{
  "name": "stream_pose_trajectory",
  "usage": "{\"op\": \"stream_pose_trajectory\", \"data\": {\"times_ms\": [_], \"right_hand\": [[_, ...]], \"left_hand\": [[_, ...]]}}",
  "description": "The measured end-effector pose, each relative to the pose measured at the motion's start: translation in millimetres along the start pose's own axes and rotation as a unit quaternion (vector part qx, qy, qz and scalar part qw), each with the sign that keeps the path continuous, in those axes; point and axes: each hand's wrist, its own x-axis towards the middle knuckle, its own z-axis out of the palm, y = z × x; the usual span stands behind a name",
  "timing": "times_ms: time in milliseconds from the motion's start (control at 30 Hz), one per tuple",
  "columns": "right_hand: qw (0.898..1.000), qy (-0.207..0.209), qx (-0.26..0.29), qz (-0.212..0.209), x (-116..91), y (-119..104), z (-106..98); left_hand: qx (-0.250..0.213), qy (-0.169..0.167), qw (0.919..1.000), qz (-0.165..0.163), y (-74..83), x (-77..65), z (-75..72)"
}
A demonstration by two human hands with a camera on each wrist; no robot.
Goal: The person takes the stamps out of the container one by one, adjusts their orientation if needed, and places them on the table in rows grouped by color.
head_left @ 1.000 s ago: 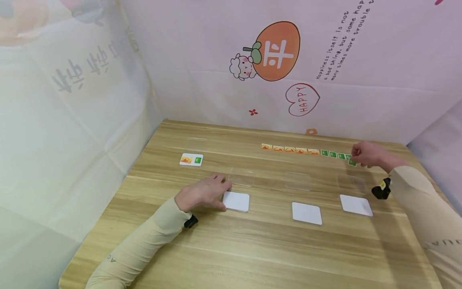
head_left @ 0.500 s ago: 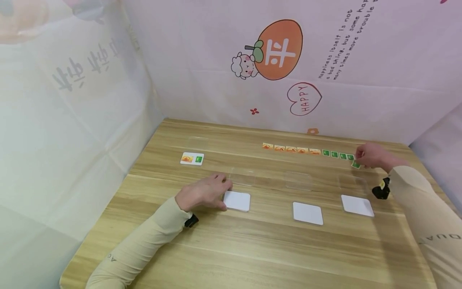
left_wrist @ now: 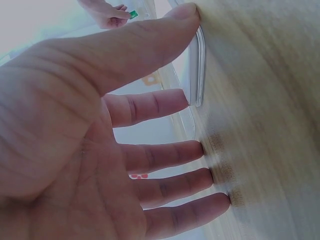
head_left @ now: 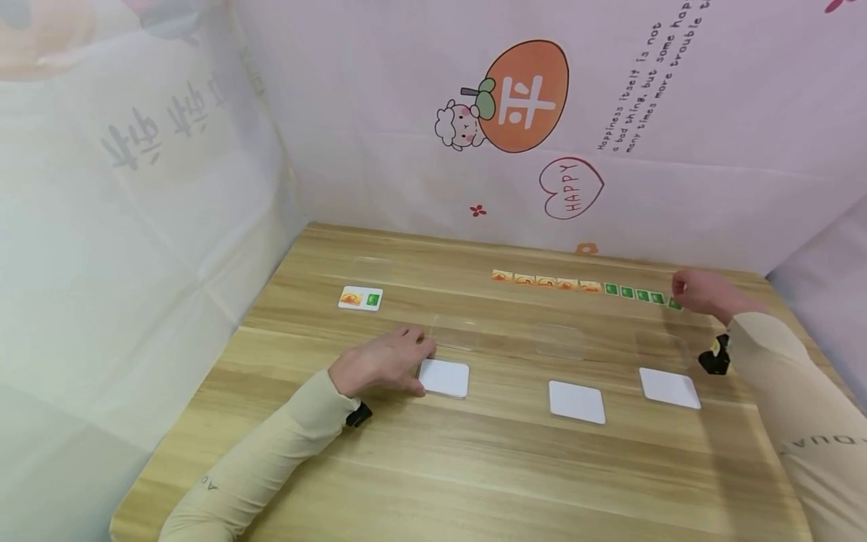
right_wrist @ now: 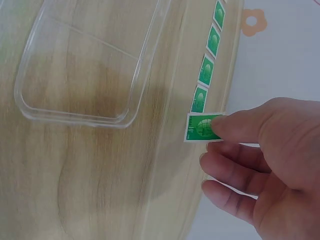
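In the head view my right hand (head_left: 704, 292) is at the far right end of a row of small stamps. Its thumb and fingers pinch a green stamp (right_wrist: 202, 128), which overlaps the end of the green row (right_wrist: 206, 70) in the right wrist view. My left hand (head_left: 387, 360) rests with fingertips on the wooden table, at the left edge of a white card stack (head_left: 444, 377). In the left wrist view the thumb and index finger (left_wrist: 150, 105) touch the stack's edge, fingers spread and nearly straight.
Orange stamps (head_left: 546, 282) continue the row leftward. A white card (head_left: 360, 298) with one orange and one green stamp lies far left. Two more white card stacks (head_left: 576, 401) (head_left: 669, 388) lie to the right. Clear plastic cases (right_wrist: 90, 60) stand behind the stacks.
My right hand has moved slightly right with the green stamp, which has slid from below the row's end to its right end. The left hand has stayed in place.
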Motion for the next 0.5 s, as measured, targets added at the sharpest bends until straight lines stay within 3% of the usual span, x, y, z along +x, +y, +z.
{"op": "stream_pose_trajectory", "data": {"times_ms": [500], "right_hand": [[1.0,0.007,0.007,0.014,5.1,3.4,1.6]], "left_hand": [[0.011,0.006,0.9999,0.004,0.9,-0.9,-1.0]]}}
